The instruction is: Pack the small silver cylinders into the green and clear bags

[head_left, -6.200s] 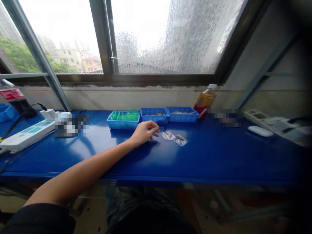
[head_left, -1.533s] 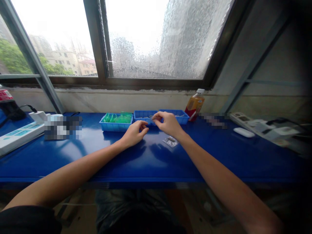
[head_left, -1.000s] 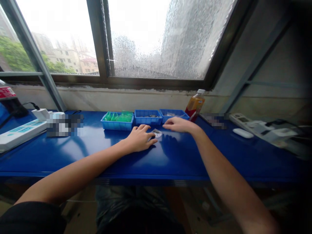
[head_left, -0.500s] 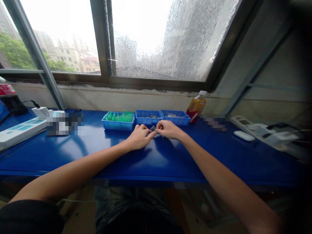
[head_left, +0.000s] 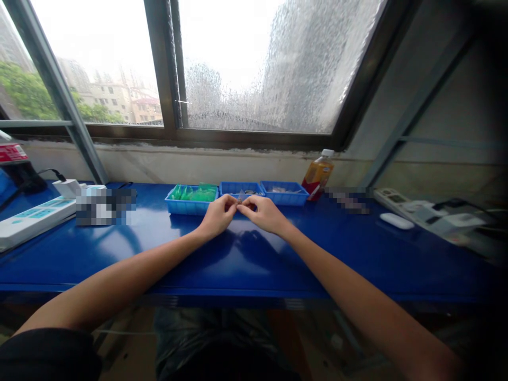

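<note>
My left hand (head_left: 217, 216) and my right hand (head_left: 262, 212) meet fingertip to fingertip above the blue table (head_left: 190, 264). Between them they pinch a small clear plastic bag (head_left: 241, 196); its contents are too small to make out. Just behind the hands stand several shallow blue bins. The left bin (head_left: 186, 208) holds green packets (head_left: 194, 192). In the middle bin (head_left: 238, 187) lie small dark pieces, partly hidden by my fingers. Small clear packets (head_left: 281, 190) rest in the right bin (head_left: 288, 199).
An orange drink bottle (head_left: 318, 174) stands right of the bins. At the left are a white power strip (head_left: 37, 217) and a dark cola bottle (head_left: 19, 172). On the right lie a white oval object (head_left: 397, 221) and another power strip (head_left: 432, 217). Behind is a window.
My hands have moved slightly left and closer together, lifting the plastic bag off the table. The left hand's fingers have curled into a pinch.
</note>
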Action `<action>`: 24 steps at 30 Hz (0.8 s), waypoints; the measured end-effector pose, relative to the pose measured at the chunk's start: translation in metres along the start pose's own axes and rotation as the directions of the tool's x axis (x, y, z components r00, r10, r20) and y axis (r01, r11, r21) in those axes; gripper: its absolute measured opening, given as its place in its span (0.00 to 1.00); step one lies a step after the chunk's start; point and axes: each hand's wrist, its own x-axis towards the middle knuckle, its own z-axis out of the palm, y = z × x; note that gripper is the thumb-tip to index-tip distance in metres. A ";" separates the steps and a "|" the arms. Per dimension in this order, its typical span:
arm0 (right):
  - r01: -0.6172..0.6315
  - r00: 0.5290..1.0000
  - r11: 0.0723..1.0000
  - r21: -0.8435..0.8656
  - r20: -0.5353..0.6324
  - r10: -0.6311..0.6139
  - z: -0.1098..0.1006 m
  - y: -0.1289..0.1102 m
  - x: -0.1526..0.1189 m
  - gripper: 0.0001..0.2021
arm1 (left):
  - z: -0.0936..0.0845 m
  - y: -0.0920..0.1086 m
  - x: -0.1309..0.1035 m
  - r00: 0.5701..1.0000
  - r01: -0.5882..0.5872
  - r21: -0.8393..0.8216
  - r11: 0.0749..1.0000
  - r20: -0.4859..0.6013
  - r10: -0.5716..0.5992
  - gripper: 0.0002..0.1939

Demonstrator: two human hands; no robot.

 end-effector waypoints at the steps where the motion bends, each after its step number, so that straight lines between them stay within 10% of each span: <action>1: -0.111 0.993 0.983 0.143 0.043 0.106 -0.001 0.000 0.001 0.16 | -0.001 -0.001 0.000 0.993 -0.121 0.108 0.987 -0.001 0.122 0.07; 5: -0.345 0.939 0.825 0.448 0.170 0.300 -0.006 0.000 0.004 0.24 | -0.009 0.002 -0.001 0.907 -0.413 0.411 0.813 0.101 0.409 0.10; 8: -0.274 0.961 0.898 0.345 0.128 0.245 -0.007 0.000 0.002 0.19 | -0.011 0.008 -0.002 0.901 -0.433 0.384 0.815 0.154 0.406 0.09; 12: -0.026 0.997 0.993 -0.116 -0.079 0.017 -0.007 0.002 -0.002 0.11 | -0.010 0.017 -0.002 0.981 -0.101 -0.016 0.995 0.164 0.102 0.15; 17: 0.133 0.978 0.904 -0.407 -0.096 -0.187 -0.006 0.001 -0.006 0.10 | -0.010 0.021 0.000 0.924 0.381 -0.397 0.835 0.181 -0.336 0.22; 21: 0.209 0.975 0.943 -0.260 -0.024 -0.223 -0.002 0.000 -0.006 0.12 | -0.010 0.020 0.001 0.882 0.470 -0.515 0.717 0.247 -0.401 0.14; 24: 0.105 0.994 0.993 0.055 -0.027 -0.103 -0.001 0.001 -0.003 0.15 | -0.010 0.018 0.002 0.939 0.343 -0.470 0.813 0.142 -0.314 0.08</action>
